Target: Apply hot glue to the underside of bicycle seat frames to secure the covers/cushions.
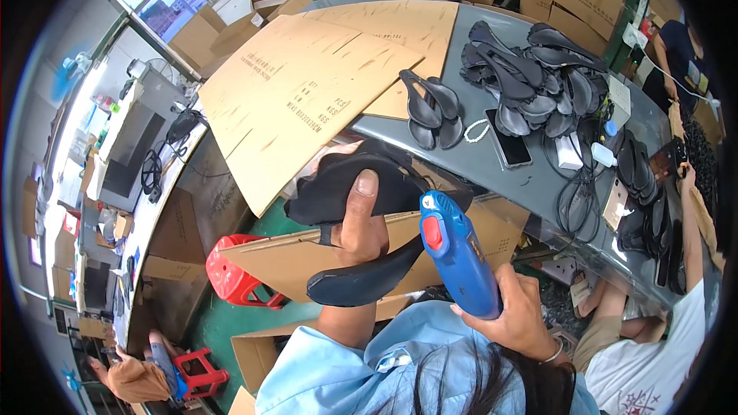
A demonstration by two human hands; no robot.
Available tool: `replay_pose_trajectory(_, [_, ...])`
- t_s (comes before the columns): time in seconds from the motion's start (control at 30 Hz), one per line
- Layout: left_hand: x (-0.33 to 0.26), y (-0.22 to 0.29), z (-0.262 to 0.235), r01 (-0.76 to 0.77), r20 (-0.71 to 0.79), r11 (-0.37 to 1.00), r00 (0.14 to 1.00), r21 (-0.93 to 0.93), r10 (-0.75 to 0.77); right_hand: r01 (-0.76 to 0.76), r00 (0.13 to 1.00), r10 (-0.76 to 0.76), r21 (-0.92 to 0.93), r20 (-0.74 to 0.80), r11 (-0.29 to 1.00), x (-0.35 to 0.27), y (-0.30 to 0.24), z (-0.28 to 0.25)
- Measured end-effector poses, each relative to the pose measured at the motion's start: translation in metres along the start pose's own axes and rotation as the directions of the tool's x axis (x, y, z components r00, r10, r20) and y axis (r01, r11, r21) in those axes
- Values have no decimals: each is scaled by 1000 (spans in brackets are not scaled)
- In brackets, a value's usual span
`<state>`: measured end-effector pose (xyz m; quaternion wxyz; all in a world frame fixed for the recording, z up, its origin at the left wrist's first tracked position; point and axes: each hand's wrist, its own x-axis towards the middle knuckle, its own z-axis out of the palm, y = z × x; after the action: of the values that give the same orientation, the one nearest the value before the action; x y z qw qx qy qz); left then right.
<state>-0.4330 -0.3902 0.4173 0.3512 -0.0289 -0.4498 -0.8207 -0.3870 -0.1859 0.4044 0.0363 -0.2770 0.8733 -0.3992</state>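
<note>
Dark printed lettering on a cardboard sheet (pixel 296 92) (letters and figures), one letter on a blue handheld tool (pixel 463 265)

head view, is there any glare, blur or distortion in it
In the head view, straight edges bow, as on the white workbench, and the corners go black; also in the head view, the tube light glares at upper left, the upper blue fan looks smeared, while the blue tool reads fairly crisp.

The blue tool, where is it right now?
In the head view, the blue tool is right of centre, held in the right hand, its top end close to the black saddle in the left hand.
</note>
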Motion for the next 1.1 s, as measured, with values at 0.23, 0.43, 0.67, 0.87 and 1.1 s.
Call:
replay_pose_trajectory(0.23, [-8,-6,-10,17,43,993,999,120,-22,10,1000,-10,6,8,1000,1,-4,-1])
replay_pose_trajectory(0.43, [-8,0,-12,-49,161,957,987,287,2,7,1000,-7,2,12,1000,1,-3,-4])
replay_pose_trajectory(0.67, [-7,14,-12,-32,273,918,958,396,-84,149,982,-163,-137,-97,979,-1,-5,-7])
replay_pose_trajectory(0.87, [7,37,-8,167,365,809,829,563,-424,168,977,-192,-212,-96,963,-1,-5,-8])
replay_pose_trajectory(1.1, [15,33,-13,-362,631,584,688,727,-359,199,970,-220,-182,-107,963,-1,-8,-7])
